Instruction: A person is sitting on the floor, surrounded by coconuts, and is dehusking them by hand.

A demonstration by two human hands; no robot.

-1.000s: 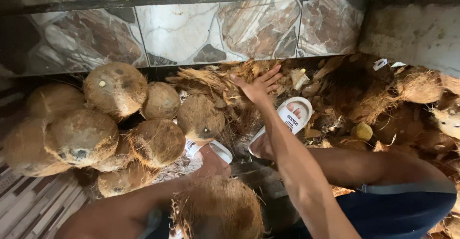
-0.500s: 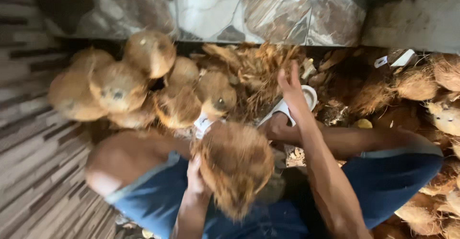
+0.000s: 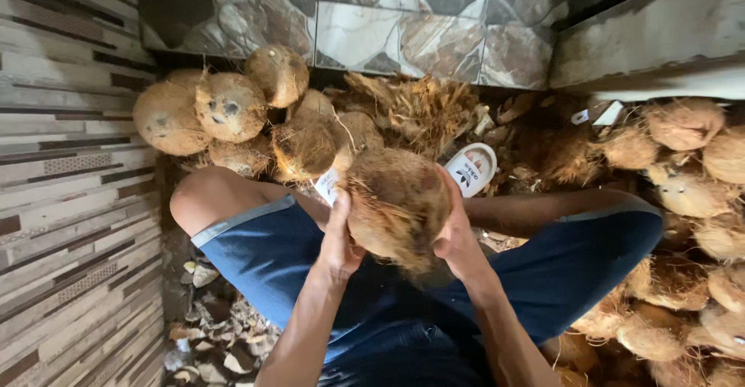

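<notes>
Both hands gripped a husked coconut (image 3: 397, 204) above the lap: the left hand (image 3: 339, 241) and right hand (image 3: 458, 239) were wrapped around its opposite sides. A pile of coconuts (image 3: 225, 111) lay against the tiled wall (image 3: 365, 26), a white sandal (image 3: 470, 168) just beyond.

The big fibrous brown coconut (image 3: 397, 204) sits at the centre, between the left hand (image 3: 339, 239) at 9 o'clock and the right hand (image 3: 458, 236) at 3 o'clock. A pile of round husked coconuts (image 3: 233, 111) lies at 10 o'clock, a white slipper (image 3: 471, 168) at 1 o'clock, the heap of loose husk fibre (image 3: 415, 107) at 12 o'clock.
</notes>
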